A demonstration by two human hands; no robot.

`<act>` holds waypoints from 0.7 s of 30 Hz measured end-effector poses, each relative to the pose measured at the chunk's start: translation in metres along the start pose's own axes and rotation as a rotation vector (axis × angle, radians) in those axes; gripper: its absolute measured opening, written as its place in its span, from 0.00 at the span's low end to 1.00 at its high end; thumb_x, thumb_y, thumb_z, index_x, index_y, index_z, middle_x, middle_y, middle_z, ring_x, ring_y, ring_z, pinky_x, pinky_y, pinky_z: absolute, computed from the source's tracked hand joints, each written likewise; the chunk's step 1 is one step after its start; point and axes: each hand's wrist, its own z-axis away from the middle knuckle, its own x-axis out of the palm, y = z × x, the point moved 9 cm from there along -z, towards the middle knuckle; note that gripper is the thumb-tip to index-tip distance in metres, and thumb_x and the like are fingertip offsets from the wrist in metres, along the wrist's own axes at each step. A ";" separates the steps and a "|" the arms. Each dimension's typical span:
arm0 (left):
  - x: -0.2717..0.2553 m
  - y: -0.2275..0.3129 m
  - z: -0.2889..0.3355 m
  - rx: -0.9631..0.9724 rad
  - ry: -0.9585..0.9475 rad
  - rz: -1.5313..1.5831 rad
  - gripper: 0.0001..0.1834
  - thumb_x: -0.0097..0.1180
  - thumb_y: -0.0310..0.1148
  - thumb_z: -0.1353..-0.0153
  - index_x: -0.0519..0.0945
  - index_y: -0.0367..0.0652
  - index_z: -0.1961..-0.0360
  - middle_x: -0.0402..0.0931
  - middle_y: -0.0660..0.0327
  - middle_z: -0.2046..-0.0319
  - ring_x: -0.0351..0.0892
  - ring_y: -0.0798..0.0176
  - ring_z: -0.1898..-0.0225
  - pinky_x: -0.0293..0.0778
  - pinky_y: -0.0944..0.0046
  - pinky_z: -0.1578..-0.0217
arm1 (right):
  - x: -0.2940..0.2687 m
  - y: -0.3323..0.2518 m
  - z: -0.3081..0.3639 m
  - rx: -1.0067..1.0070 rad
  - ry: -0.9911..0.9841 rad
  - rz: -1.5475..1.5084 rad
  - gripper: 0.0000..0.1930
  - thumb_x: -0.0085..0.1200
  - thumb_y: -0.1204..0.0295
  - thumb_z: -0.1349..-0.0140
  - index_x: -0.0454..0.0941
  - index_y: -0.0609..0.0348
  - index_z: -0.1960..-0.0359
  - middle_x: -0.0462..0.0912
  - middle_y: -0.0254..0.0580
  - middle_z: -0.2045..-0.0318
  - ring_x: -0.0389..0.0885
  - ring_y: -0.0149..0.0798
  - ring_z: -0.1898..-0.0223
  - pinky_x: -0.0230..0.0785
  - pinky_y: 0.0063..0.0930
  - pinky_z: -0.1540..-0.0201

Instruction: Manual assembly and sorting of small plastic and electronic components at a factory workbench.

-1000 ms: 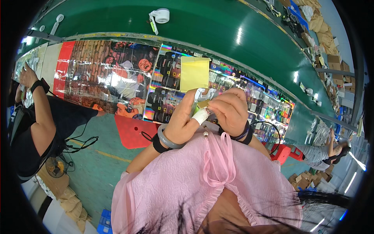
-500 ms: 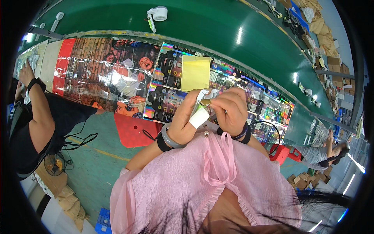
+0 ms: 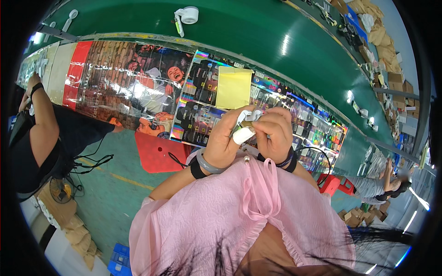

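My left hand (image 3: 222, 143) is closed around a small white plastic part (image 3: 243, 135), whose rounded end sticks out between thumb and fingers. Close against it, my right hand (image 3: 275, 136) pinches a small brownish flat piece (image 3: 247, 124) at the part's upper side. The fingers hide much of both pieces, so I cannot tell if they are joined. Both hands are raised in front of my chest, above the near edge of the bench. Just beyond them a yellow pad (image 3: 234, 88) lies on the glossy printed bench cover (image 3: 195, 120).
Behind the bench runs a green conveyor belt (image 3: 253, 41), carrying a white round-headed device (image 3: 189, 15). A red stool (image 3: 159, 154) stands below at the left. One co-worker's arm (image 3: 44, 122) is at the left; another person (image 3: 384, 186) sits far right. A black cable (image 3: 322, 152) loops beside my right wrist.
The white part has turned in my left hand, so its end looks rounder and the greenish strip no longer shows. Both hands stay close together. The co-worker's arm at the left has shifted slightly.
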 end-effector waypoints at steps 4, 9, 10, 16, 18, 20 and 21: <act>-0.001 0.000 0.001 -0.059 0.006 -0.005 0.22 0.54 0.28 0.39 0.70 0.36 0.43 0.75 0.51 0.51 0.76 0.55 0.51 0.69 0.61 0.49 | 0.000 -0.001 0.001 -0.010 -0.020 -0.016 0.10 0.65 0.78 0.52 0.79 0.55 0.67 0.78 0.36 0.72 0.76 0.40 0.70 0.69 0.37 0.56; -0.003 0.002 0.000 0.073 0.038 -0.042 0.19 0.52 0.28 0.37 0.72 0.37 0.44 0.75 0.58 0.56 0.74 0.66 0.60 0.70 0.68 0.60 | 0.002 -0.003 0.005 0.014 -0.006 -0.021 0.10 0.64 0.79 0.51 0.78 0.55 0.68 0.78 0.37 0.73 0.76 0.39 0.71 0.69 0.37 0.55; -0.003 0.011 0.001 0.202 0.054 -0.097 0.18 0.49 0.27 0.35 0.71 0.38 0.44 0.75 0.65 0.59 0.72 0.77 0.69 0.69 0.76 0.69 | 0.003 -0.003 0.005 0.021 0.000 -0.028 0.09 0.63 0.79 0.50 0.77 0.56 0.68 0.78 0.37 0.73 0.76 0.39 0.71 0.69 0.37 0.55; -0.007 0.003 0.007 0.033 0.090 -0.050 0.16 0.54 0.31 0.38 0.75 0.37 0.50 0.78 0.56 0.61 0.78 0.66 0.68 0.73 0.68 0.67 | 0.003 -0.009 0.007 0.024 0.026 0.006 0.09 0.63 0.81 0.51 0.76 0.57 0.70 0.77 0.37 0.75 0.76 0.40 0.72 0.70 0.37 0.56; -0.007 0.001 0.009 0.024 0.089 -0.028 0.16 0.54 0.32 0.38 0.75 0.37 0.50 0.78 0.58 0.64 0.76 0.69 0.72 0.71 0.70 0.71 | 0.004 -0.010 0.010 0.029 0.024 0.010 0.10 0.63 0.81 0.52 0.76 0.57 0.70 0.77 0.37 0.75 0.76 0.40 0.72 0.70 0.37 0.56; -0.007 0.000 0.009 0.019 0.088 -0.008 0.16 0.54 0.32 0.37 0.76 0.37 0.50 0.78 0.59 0.66 0.74 0.72 0.76 0.70 0.71 0.75 | 0.004 -0.009 0.010 0.032 0.026 0.015 0.10 0.62 0.81 0.52 0.76 0.56 0.70 0.76 0.37 0.76 0.76 0.41 0.72 0.70 0.37 0.56; -0.008 -0.004 0.010 -0.026 0.087 -0.013 0.16 0.55 0.32 0.37 0.75 0.37 0.50 0.77 0.60 0.68 0.74 0.72 0.77 0.70 0.71 0.75 | 0.006 -0.009 0.010 0.028 0.022 0.015 0.10 0.62 0.81 0.53 0.76 0.57 0.69 0.77 0.37 0.75 0.76 0.41 0.72 0.70 0.37 0.57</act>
